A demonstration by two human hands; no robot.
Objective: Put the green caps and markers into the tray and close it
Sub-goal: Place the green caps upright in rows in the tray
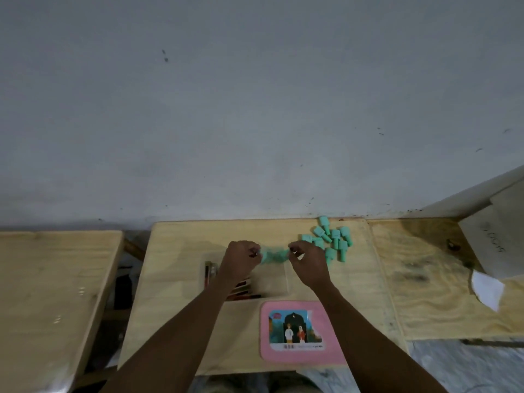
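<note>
Green caps [330, 238] lie loose in a cluster on the wooden table [354, 282], right of the clear tray [283, 279]; a blurred green bunch [273, 255] hangs over the tray between the left hand [241, 260] and right hand [307, 262], both pinched shut on it. Small, hard-looking and probably light, the caps likely roll and suit a fingertip pinch across the body. Pink lid [300, 331] lies nearer the person.

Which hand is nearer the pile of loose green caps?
Right. The right hand sits beside the pile of loose green plastic caps; the left hand is farther left.
</note>
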